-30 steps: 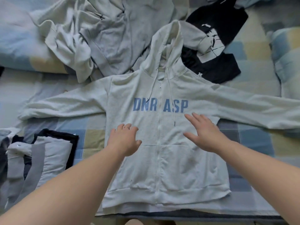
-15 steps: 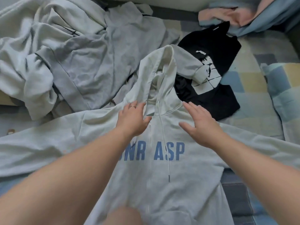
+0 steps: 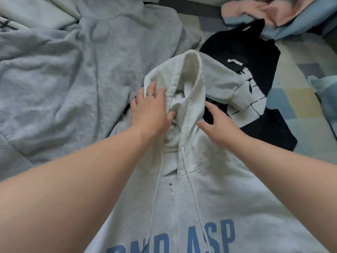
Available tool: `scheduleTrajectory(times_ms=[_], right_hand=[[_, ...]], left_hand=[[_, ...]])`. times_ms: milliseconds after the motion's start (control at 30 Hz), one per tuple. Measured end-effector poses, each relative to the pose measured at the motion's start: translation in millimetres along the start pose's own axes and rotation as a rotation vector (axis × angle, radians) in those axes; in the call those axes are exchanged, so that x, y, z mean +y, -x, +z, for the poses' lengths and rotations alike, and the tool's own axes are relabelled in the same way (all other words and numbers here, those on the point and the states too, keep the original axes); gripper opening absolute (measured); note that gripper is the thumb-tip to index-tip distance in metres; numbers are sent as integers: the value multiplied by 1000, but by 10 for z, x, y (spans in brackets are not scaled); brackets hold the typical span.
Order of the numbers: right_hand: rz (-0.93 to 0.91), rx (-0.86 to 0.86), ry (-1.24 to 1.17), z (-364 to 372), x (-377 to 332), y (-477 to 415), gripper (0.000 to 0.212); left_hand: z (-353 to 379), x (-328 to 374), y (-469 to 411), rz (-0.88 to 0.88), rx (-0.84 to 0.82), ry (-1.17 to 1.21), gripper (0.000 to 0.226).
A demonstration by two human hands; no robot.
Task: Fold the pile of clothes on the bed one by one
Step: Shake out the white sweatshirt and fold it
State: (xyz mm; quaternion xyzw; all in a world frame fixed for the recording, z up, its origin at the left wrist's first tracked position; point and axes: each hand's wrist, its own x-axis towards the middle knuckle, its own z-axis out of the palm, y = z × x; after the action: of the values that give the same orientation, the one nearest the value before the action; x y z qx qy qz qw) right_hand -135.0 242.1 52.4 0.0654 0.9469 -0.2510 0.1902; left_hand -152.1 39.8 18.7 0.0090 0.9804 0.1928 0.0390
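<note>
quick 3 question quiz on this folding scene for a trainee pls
1. True or false: the black T-shirt lies left of the hood.
2. Which hand wears a ring? A) left hand B) right hand C) neither
3. Fill in: the blue lettering on the hoodie ends in ___.
Key: 1 false; 2 A; 3 ASP.

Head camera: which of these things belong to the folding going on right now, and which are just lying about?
In the job: white hoodie; its hood; left hand, resting on the hood; right hand, beside the hood.
Lying about for now: crumpled grey garments; black T-shirt; pink and blue cloth; checked bed cover.
</note>
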Motion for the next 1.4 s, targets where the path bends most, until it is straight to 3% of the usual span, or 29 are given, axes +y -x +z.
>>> scheduleTrajectory(times_ms=[133, 267, 367, 533, 733, 867, 967, 1067, 1233, 1400], right_hand=[[-49, 113, 1, -17, -83, -530, 81], [-30, 126, -258, -9, -194, -997, 82], [20, 170, -368, 21, -274, -1203, 66], [122, 156, -531, 21, -388, -1264, 53], [92, 210, -420, -95, -366, -1128, 14], [46, 320, -395, -159, -368, -839, 3], [-29, 329, -429, -236, -293, -481, 12], [-203, 318, -248, -315, -105, -36, 17], [-519, 312, 216, -332, 428, 749, 28], [-790, 196, 526, -117, 807, 1481, 33]], left_hand=[[54, -36, -518, 51, 51, 76, 84], [243, -279, -883, -136, -106, 522, 83], [277, -429, -1057, -179, -73, 689, 59], [329, -444, -1130, -174, -105, 701, 43], [244, -437, -1125, -277, -116, 777, 25], [88, -316, -909, -276, 35, 811, 21], [-8, -237, -508, -169, 206, 845, 21], [-138, -251, -15, 12, 172, 880, 28], [-415, -290, 1025, 300, 60, 523, 28], [-373, -256, 2088, 424, -140, 224, 30]])
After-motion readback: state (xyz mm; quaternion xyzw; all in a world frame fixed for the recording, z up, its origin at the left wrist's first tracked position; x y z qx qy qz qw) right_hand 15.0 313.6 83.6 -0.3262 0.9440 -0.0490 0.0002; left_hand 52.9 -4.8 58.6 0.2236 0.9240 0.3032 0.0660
